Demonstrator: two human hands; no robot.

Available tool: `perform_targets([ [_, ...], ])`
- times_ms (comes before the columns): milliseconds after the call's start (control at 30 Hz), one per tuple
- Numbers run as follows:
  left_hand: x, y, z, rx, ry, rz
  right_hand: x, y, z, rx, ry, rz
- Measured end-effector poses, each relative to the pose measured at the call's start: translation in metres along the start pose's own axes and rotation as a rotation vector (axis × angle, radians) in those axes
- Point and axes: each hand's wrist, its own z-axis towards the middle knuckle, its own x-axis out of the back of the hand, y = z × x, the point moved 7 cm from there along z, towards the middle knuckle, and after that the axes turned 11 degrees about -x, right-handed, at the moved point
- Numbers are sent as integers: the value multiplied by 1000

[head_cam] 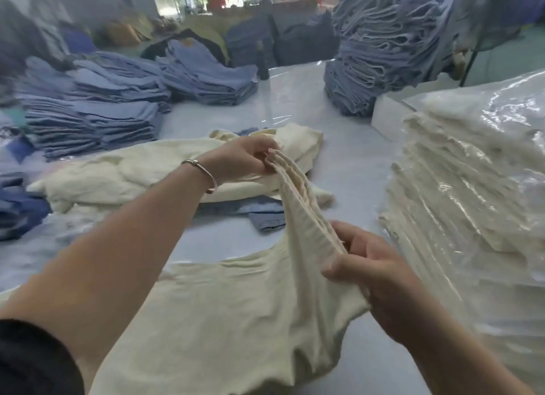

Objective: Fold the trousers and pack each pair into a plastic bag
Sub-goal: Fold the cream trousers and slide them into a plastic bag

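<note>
A pair of cream trousers (236,312) lies in front of me on the pale table, its edge lifted and stretched taut between my hands. My left hand (241,158), with a bracelet on the wrist, pinches the far end of that gathered edge. My right hand (365,265) grips the near end, fingers curled round the cloth. More loose cream trousers (124,176) lie behind my left arm. To the right stands a tall stack of cream trousers packed in clear plastic bags (472,188).
Stacks of folded blue trousers (97,114) fill the left side, and a high pile of blue ones (389,46) rises at the back right. A blue pair (262,214) lies under the loose cream trousers. A dark bottle (262,61) stands at the back.
</note>
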Motion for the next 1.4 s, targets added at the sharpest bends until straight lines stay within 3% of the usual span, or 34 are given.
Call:
perform_targets([
  [133,92,-18,-108,99,267,45,-104,-20,33,52,-304,12],
  [333,166,-95,-288,284,611,-37,-287,35,80,-85,-569,0],
  [533,220,-183,-414,414,847,-266,-431,116,130,-186,-569,-149],
  [600,217,-223,-444,509,869,-518,-459,145,152,-215,-525,-179],
  [667,193,-262,-480,704,815,-739,-470,180,171,-289,-442,-254],
  [733,161,-288,-512,879,617,-692,-464,214,180,-413,-347,-314],
  [800,141,-297,-530,908,538,-661,-452,236,184,-497,-258,-294],
  [867,140,-305,-531,842,549,-526,-430,238,188,-446,-130,-236],
  [933,144,-312,-528,815,534,-342,-386,220,187,-259,130,-293],
  [1033,150,-313,-531,811,552,-164,-292,185,162,-63,713,-610],
  [1100,146,-312,-537,808,637,-266,-246,177,139,-126,928,-737],
  [1133,142,-308,-534,795,704,-422,-236,174,134,-134,937,-756],
  [1200,140,-295,-517,762,774,-731,-247,167,134,-52,785,-776],
  [1333,147,-248,-457,671,617,-931,-341,173,147,78,203,-940],
  [1400,139,-227,-431,665,587,-1019,-376,187,149,125,107,-1095],
])
